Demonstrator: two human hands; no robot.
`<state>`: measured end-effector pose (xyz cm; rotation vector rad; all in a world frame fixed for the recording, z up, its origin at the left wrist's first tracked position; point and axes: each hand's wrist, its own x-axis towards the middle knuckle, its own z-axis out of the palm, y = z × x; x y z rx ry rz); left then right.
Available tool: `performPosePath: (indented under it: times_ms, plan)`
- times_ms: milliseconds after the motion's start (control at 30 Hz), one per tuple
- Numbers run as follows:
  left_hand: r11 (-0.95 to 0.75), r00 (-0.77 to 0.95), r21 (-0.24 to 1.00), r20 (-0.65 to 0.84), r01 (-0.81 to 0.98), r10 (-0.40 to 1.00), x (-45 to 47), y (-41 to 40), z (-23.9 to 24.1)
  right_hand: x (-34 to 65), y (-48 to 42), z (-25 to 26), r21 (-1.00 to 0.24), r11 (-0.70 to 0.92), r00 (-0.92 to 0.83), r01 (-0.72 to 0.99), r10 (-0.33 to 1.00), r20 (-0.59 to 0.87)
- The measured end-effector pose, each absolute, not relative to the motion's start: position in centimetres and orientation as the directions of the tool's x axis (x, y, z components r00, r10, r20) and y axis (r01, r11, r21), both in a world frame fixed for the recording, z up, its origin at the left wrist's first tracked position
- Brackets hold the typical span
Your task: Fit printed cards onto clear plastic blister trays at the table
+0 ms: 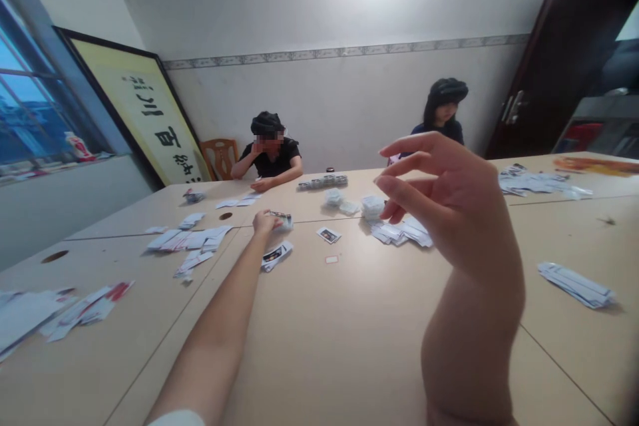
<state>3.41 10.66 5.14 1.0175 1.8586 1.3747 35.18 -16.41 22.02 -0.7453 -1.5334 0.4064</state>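
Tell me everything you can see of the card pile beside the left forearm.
The card pile is a small, loose stack of white-edged, paper-like cards. A dark printed picture faces up, too small to make out. The cards overlap unevenly on the pale table, just below the left hand in the view. I can't tell whether the forearm touches it.

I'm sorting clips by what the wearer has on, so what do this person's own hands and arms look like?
The left hand is ungloved, its forearm bare up to a whitish sleeve at the bottom edge. The right hand is ungloved too, with slim fingers and no visible ring, watch or bracelet; no sleeve clearly shows there.
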Motion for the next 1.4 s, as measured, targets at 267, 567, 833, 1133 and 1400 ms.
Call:
performPosePath:
  times_ms: [267, 567, 833, 1133, 1400]
  plan:
    - [0.209, -0.446, 0.732, 0.143, 0.649, 0.883, 2.6, 12.1, 4.7, 36.4, -15.9, 22.1, -0.618, 0.776, 0.015, 0.129, 0.622, 0.783]
    - [0.209, -0.33, 0.424, 0.234, 0.881, 0.915, 2.4, 12.1, 4.4, 36.4, -15.8, 22.0, -0.621, 0.776, -0.038, 0.109, 0.628, 0.778]
    - [0.021, -0.163, 0.294, 0.466, 0.955, 0.87, 4.4, 11.3, 5.9, 35.8, -15.7, 22.2, -0.666, 0.73, -0.014, 0.153, 0.676, 0.737]
    - [-0.362, 0.275, 0.121, 0.443, 0.924, 0.853, 13.1, 11.2, 2.7, 37.0, -15.3, 22.2, -0.693, 0.711, 0.12, 0.119, 0.683, 0.721]
    - [-0.436, 0.399, 0.037, 0.339, 0.899, 0.852, 18.7, 14.0, 0.8, 40.1, -14.7, 21.9, -0.65, 0.753, 0.274, 0.108, 0.606, 0.747]
